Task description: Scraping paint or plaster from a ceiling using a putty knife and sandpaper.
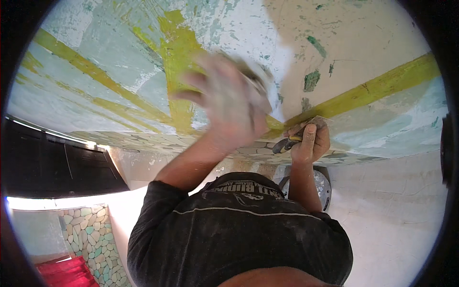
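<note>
My left hand (pixel 227 103) is raised against the patchy painted wall (pixel 239 28) in the upper middle and is smeared by motion. A blurred greyish flat thing (pixel 258 81) shows along its right side; I cannot tell what it is or whether the hand grips it. Lower and to the right, my right hand (pixel 313 143) is closed on a putty knife (pixel 286 145). The knife has a dark handle with yellow on it, and a thin blade shows above my fingers, near a yellow-green stripe (pixel 377 91) on the wall.
Irregular flat-stone tiling (pixel 258 149) runs along the wall's base. Behind my right forearm is a round, stained grey container (pixel 324 184). Dark panels (pixel 52 162) stand at the left. Lower left are pebble tiling (pixel 93 234) and a red item (pixel 67 272); a whitish surface (pixel 387 210) lies right.
</note>
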Available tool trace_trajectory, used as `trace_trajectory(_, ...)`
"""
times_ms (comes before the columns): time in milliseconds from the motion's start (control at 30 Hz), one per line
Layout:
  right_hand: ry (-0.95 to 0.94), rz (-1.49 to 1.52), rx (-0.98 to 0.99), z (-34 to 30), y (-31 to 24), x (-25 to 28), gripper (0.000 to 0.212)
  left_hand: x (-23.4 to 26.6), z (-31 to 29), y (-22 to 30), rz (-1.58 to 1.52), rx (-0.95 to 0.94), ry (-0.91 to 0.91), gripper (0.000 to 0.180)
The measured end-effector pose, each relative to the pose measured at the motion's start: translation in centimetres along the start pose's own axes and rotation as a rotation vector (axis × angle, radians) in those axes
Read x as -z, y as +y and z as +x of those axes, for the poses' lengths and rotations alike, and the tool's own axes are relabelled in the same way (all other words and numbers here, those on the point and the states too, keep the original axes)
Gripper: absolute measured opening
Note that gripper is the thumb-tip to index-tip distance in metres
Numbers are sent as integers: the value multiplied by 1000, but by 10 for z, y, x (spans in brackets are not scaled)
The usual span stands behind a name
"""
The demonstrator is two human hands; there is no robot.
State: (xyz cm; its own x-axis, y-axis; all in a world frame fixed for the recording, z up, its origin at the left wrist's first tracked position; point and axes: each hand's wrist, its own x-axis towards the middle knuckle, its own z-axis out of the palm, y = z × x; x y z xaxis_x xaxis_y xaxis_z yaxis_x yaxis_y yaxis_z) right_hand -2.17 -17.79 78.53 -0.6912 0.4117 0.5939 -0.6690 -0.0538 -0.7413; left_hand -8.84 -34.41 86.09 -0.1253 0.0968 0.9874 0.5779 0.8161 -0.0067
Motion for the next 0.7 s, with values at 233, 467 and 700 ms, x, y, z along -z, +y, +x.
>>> trace_trajectory(233,-5,-21,33,3,1,-8,31,2,28,10,-232,120,3,76)
trace_trajectory(467,31,-60,48,-2,8,2,33,-5,-35,19,-33,-154,-222,81)
trace_trajectory(700,9,-22,16,-2,3,-5,33,16,62,-7,-62,154,29,84)
